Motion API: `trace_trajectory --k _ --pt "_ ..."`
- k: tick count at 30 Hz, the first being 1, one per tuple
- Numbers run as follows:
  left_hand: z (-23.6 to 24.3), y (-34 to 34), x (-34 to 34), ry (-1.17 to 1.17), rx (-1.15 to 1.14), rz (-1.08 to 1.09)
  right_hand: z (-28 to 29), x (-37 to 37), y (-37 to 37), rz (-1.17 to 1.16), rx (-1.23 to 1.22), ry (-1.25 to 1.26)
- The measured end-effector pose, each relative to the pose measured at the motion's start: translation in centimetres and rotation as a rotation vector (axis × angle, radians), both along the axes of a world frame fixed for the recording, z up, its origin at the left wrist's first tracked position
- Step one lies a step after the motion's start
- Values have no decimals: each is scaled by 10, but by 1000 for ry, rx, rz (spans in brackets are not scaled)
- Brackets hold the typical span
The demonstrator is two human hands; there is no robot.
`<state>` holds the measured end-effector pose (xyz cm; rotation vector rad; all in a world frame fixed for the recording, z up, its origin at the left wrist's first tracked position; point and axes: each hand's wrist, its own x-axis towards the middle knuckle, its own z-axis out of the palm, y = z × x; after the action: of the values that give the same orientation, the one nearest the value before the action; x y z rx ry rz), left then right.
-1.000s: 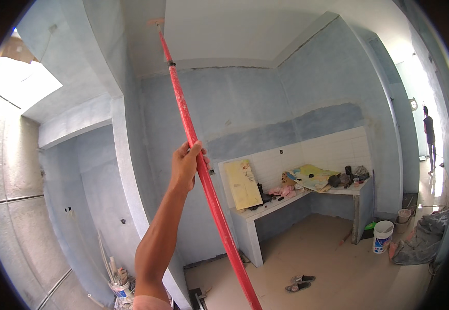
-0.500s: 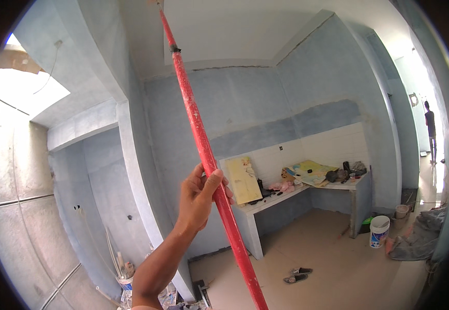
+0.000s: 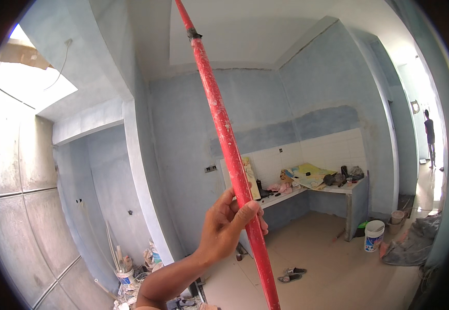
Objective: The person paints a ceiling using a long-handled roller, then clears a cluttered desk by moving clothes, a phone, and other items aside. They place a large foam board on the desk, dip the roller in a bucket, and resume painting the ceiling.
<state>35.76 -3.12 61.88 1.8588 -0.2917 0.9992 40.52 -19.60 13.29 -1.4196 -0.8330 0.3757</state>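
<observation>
My left hand [image 3: 232, 225] is shut around a long red pole [image 3: 219, 119] smeared with pale paint. The pole slants from the lower middle of the picture up to the top edge, and a dark joint [image 3: 193, 35] shows near its upper end. Its tip is out of the picture above, toward the white ceiling [image 3: 245, 36]. My left forearm comes up from the lower edge. My right hand is not in view.
Blue-grey plastered walls [image 3: 183, 124] enclose the room. A concrete counter [image 3: 333, 190] at the back right carries papers, cloths and bottles. On the tiled floor are a white bucket [image 3: 374, 235] and sandals [image 3: 290, 275]. Buckets and pipes [image 3: 123, 268] stand lower left. A person [image 3: 430, 137] stands in the far right doorway.
My left hand has sunk lower in the picture while still gripping the pole. The pole's upper end has gone out past the top edge.
</observation>
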Motion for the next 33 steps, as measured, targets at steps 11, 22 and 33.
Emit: trace_trajectory --k 11,22,33 --pt "18 68 15 -92 -52 0 21 17 28 84 87 -216" --pt "79 209 37 -190 -121 192 108 13 135 5 119 -329" --pt "115 266 36 -224 -126 353 146 4 199 -57 155 -404"
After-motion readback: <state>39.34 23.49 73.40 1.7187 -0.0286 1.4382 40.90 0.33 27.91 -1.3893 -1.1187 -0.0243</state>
